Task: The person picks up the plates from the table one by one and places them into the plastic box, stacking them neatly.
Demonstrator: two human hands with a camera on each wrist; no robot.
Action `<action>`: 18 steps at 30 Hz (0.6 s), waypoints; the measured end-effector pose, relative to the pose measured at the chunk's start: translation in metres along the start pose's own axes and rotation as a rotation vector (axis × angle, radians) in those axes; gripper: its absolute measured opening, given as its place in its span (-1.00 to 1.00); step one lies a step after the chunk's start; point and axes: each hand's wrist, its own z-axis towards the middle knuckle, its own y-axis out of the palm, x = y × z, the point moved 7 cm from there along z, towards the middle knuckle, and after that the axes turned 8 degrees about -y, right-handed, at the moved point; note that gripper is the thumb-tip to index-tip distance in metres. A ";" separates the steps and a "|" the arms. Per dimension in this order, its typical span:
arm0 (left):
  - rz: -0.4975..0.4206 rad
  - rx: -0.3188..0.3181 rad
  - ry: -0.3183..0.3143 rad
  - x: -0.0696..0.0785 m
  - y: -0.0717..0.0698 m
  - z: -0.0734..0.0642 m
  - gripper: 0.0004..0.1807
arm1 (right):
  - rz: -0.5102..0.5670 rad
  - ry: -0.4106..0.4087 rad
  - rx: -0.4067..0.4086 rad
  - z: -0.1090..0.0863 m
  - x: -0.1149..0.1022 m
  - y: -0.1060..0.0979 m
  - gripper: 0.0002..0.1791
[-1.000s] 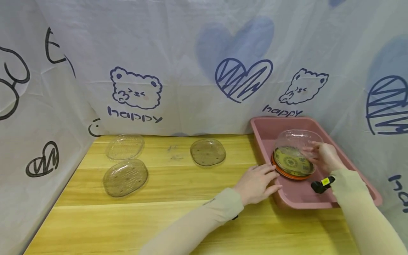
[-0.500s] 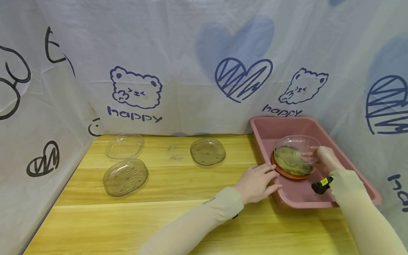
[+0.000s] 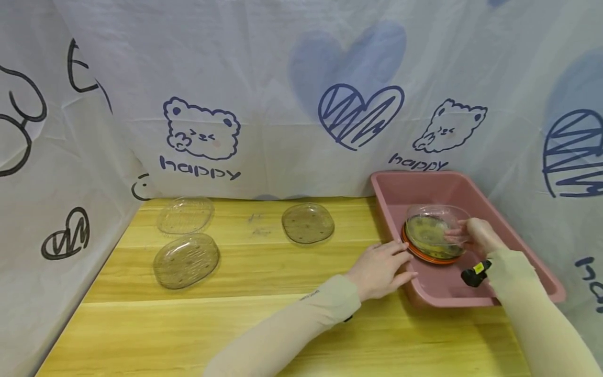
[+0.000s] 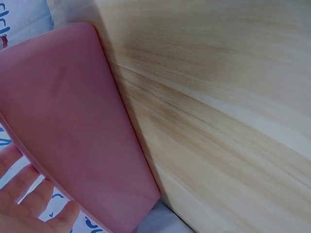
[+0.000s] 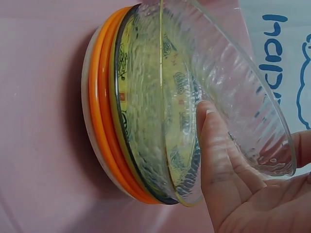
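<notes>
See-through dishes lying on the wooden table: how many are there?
3: a clear dish at the back left, a ridged brownish dish in front of it, and a second brownish dish left of the pink tub. Any nested ones could be hidden.

You are handling a clear, glossy, ribbed dish [image 5: 233, 75], looking like plastic or glass, above smooth, shiny orange rims [image 5: 97, 97]. The pink tub [image 4: 77, 116] is showing smooth, matt plastic; the tabletop [image 3: 264, 330] is displaying satiny wood grain; creased, matt cloth [image 3: 273, 63] is hanging behind.
</notes>
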 end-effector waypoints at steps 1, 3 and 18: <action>0.001 0.000 0.000 0.000 0.000 0.000 -0.47 | 0.004 0.002 0.001 0.001 0.001 0.000 -0.34; 0.001 -0.004 -0.001 0.000 -0.001 0.000 -0.47 | 0.004 0.011 0.005 0.002 0.003 0.000 -0.34; -0.022 -0.021 -0.009 -0.001 0.001 0.002 -0.46 | -0.378 -0.059 0.051 -0.005 -0.008 -0.010 -0.30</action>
